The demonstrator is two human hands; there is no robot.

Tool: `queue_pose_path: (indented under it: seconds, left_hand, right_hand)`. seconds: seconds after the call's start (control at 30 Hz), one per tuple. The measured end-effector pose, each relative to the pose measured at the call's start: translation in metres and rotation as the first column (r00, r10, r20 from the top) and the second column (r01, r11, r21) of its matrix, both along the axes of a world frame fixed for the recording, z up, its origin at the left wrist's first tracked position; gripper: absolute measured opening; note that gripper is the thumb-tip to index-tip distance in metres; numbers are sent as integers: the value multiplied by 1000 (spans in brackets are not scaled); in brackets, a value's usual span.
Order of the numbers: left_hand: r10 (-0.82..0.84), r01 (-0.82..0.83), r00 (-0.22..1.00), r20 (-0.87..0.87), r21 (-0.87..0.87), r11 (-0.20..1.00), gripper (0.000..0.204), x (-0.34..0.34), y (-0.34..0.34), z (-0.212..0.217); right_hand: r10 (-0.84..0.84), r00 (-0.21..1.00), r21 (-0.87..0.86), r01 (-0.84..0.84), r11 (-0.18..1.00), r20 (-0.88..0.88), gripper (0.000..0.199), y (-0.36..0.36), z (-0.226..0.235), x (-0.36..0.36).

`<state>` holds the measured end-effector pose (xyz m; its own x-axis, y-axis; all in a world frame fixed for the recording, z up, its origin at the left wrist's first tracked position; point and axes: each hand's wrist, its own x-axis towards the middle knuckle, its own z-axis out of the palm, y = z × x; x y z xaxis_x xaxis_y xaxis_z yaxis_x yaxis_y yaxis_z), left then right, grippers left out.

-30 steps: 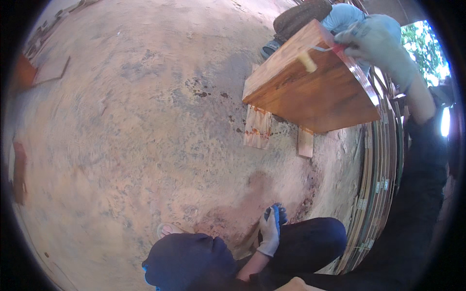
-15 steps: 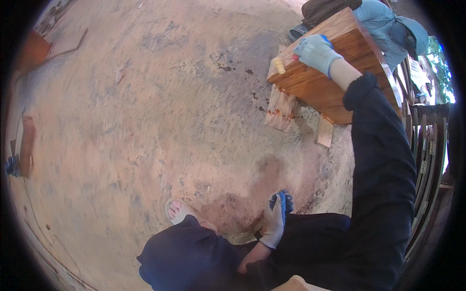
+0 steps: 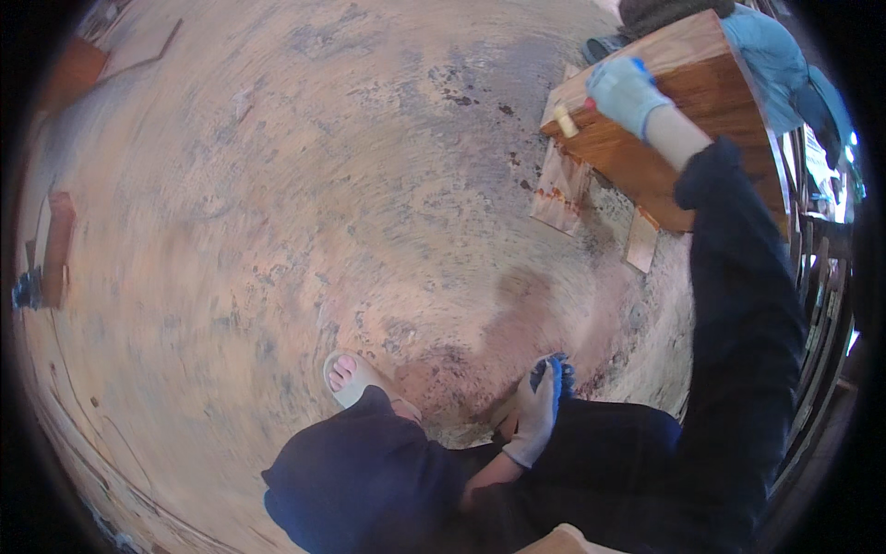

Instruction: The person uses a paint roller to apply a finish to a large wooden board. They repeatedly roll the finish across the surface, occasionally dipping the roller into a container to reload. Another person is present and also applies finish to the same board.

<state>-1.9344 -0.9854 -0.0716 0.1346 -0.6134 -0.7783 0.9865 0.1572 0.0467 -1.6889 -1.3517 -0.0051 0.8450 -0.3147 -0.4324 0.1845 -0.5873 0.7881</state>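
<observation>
Right hand point(image 3: 626, 92), blue glove, fingers closed over the near top edge of a varnished wooden box point(image 3: 688, 138) that sits tilted on pale wood offcuts point(image 3: 561, 189), upper right on the dirt floor point(image 3: 305, 203). Left hand point(image 3: 538, 406), gloved, hangs low by the knee, fingers loosely curled around something dark; can't tell what.

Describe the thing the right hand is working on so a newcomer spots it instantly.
Look to the upper right of the sandy, stained floor. There the blue-gloved right hand rests on a large reddish-brown varnished wooden panel, tilted above pale wood scraps. Its glossy orange-brown finish sets it apart from those small unfinished pieces.
</observation>
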Motion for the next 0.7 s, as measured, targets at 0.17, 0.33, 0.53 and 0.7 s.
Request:
queue_pose_path:
  seconds: [0.17,0.33,0.53,0.7]
  left_hand:
    - [77,-77,997,18,-15,997,25,7,3,-5]
    - [52,-51,998,24,-5,999,24,8,-1,-5]
    - [9,-13,995,101,43,999,24,4,-6,-5]
    - [27,-37,995,99,107,994,24,8,-3,-4]
  right_hand:
    - [-122,991,133,114,985,49,19,2,-58,-4]
    - [-64,998,68,62,996,27,28,-11,-2,10]
    - [-68,997,102,64,993,30,21,-6,-42,13]
    - [-161,984,117,151,981,79,18,9,-84,-4]
